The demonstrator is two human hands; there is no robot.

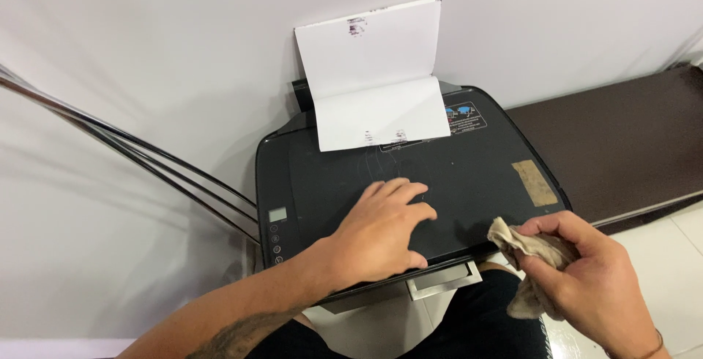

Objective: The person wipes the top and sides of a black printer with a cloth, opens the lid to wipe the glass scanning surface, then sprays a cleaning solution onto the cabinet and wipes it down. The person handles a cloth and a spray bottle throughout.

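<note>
A black printer (pixel 476 172) stands against a white wall, with white sheets of paper (pixel 373 73) propped in its rear feeder and folded over its lid. My left hand (pixel 384 231) lies flat, fingers spread, on the front of the printer lid. My right hand (pixel 586 271) is off the printer's front right corner, closed around a crumpled beige cloth (pixel 523 253). The cloth's tip touches the lid's front right edge.
A small display and a column of buttons (pixel 276 231) sit on the printer's left side. A tan tape patch (pixel 533 182) is on the lid. Shiny metal bars (pixel 132 154) run along the left. A dark brown surface (pixel 630 139) extends to the right.
</note>
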